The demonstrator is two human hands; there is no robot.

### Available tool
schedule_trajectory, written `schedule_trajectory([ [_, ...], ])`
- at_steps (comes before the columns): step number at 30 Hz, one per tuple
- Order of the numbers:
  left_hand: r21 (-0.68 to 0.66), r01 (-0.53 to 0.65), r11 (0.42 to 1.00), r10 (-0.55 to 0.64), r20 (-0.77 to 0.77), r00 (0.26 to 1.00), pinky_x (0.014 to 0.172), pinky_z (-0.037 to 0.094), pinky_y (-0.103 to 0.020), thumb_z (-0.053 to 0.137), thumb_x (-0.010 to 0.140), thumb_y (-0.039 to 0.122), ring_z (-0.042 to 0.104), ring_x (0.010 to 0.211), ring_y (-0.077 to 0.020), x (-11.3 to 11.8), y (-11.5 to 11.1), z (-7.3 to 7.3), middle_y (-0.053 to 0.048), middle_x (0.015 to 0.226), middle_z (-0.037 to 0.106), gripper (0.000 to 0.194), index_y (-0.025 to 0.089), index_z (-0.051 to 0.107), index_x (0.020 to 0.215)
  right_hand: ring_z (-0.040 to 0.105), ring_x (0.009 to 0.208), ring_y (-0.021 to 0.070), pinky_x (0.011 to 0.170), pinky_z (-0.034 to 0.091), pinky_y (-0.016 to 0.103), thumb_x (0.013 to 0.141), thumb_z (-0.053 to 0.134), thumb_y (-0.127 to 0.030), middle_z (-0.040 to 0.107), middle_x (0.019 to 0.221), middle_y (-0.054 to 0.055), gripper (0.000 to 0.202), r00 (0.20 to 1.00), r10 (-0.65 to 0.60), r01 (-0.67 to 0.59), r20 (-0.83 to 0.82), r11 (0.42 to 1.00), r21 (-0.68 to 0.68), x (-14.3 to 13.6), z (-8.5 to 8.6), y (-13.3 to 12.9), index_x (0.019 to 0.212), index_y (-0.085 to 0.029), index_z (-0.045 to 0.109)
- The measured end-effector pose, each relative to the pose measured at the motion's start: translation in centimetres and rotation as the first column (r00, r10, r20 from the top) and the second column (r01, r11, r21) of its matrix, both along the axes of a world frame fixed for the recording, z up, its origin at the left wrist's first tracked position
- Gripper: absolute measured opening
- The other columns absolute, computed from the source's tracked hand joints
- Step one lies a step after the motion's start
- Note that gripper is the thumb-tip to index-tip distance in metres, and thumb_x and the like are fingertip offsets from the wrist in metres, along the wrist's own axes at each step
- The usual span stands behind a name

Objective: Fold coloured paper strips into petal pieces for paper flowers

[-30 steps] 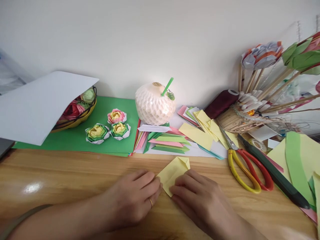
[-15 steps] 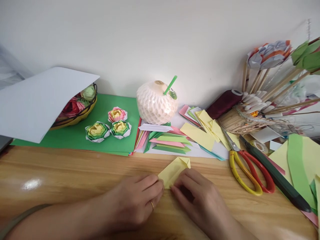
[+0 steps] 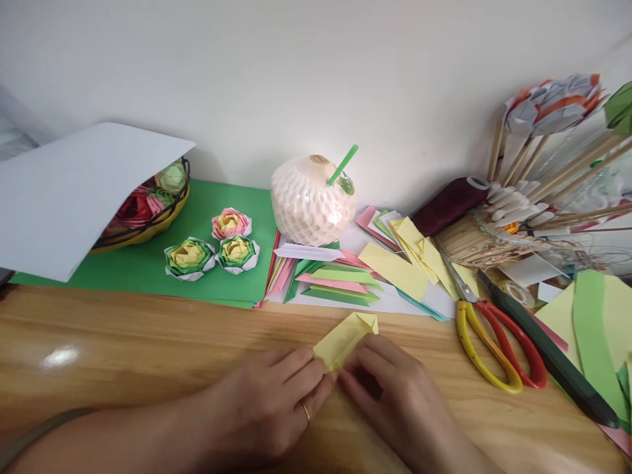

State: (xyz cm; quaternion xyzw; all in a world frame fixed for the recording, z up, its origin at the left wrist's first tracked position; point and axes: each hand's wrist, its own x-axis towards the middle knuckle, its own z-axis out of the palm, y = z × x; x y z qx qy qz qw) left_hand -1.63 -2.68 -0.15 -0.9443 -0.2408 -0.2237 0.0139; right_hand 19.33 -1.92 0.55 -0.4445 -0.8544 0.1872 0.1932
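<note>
A pale yellow paper piece point(image 3: 340, 342) lies at the front centre of the wooden table, its far right corner folded over. My left hand point(image 3: 284, 398), with a ring on one finger, pinches the paper's near left edge. On the right edge, the fingers of my right hand point(image 3: 395, 388) are closed on the same paper. The two hands almost touch at its near corner. Behind it lies a pile of folded green, pink and white strips point(image 3: 340, 283).
Scissors point(image 3: 488, 342) and a dark green cutter point(image 3: 557, 362) lie to the right. A white fruit with a straw point(image 3: 313, 204) stands behind the strips. Three paper flowers point(image 3: 237, 253) rest on green sheets point(image 3: 148, 283), near a basket point(image 3: 162, 220). Sticks rise from a woven holder point(image 3: 471, 240).
The fingers of my left hand have moved slightly right along the paper's near edge, closer to my right hand. The view has shifted a little.
</note>
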Motion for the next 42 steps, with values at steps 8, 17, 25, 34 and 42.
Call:
schedule_trajectory([
  [8,-0.053,-0.010,0.999,0.007,-0.058,0.998,0.071,0.049,-0.030,0.040,0.093,0.011,0.059,0.082,-0.0185,0.3,0.0,0.3,-0.008,0.090,0.065,0.023,0.007,0.062,0.101,0.053,0.061,0.0111,0.052,0.040,0.021,0.092,0.041,-0.016,0.054,0.084,0.002,0.013,0.996,0.055,-0.048,0.067,0.994,-0.102,0.8,0.5,0.5,0.083,-0.021,0.050],
  [17,0.105,-0.146,0.984,0.139,0.064,0.988,0.085,0.044,-0.035,0.035,0.097,0.011,0.059,0.089,-0.0225,0.2,0.6,-0.4,-0.009,0.093,0.067,0.030,0.009,0.065,0.094,0.050,0.074,0.0188,0.065,0.040,0.032,0.089,0.041,-0.013,0.058,0.079,0.005,0.021,0.892,0.436,-0.440,0.119,0.898,0.009,1.7,2.3,1.4,0.096,-0.016,0.061],
  [25,0.090,-0.073,0.993,0.065,0.089,0.994,0.084,0.045,-0.035,0.026,0.098,0.007,0.059,0.087,-0.0206,0.0,0.7,-0.4,-0.007,0.093,0.068,0.040,0.005,0.065,0.097,0.053,0.071,0.0186,0.060,0.043,0.030,0.089,0.047,-0.016,0.060,0.080,0.006,0.021,0.947,0.294,-0.301,0.132,0.953,0.035,0.0,1.8,-0.1,0.103,-0.014,0.062],
  [34,0.019,0.018,1.000,-0.018,0.036,0.999,0.089,0.043,-0.038,0.031,0.101,0.011,0.056,0.094,-0.0194,-0.5,1.9,-0.5,-0.003,0.107,0.067,0.032,0.010,0.062,0.109,0.058,0.076,0.0162,0.064,0.047,0.027,0.091,0.050,-0.018,0.059,0.087,0.005,0.012,0.989,-0.065,0.067,-0.135,0.998,0.014,1.1,1.0,0.5,0.095,-0.018,0.060],
  [42,0.055,0.039,0.998,-0.038,-0.025,0.999,0.103,0.033,-0.042,0.033,0.099,0.010,0.053,0.108,-0.0209,-0.7,1.6,-1.3,-0.003,0.116,0.065,0.031,0.009,0.062,0.109,0.054,0.058,0.0154,0.050,0.041,0.026,0.083,0.056,-0.022,0.056,0.068,0.000,0.003,0.974,-0.223,0.217,-0.036,0.968,-0.124,0.8,0.4,0.6,0.081,-0.020,0.056],
])
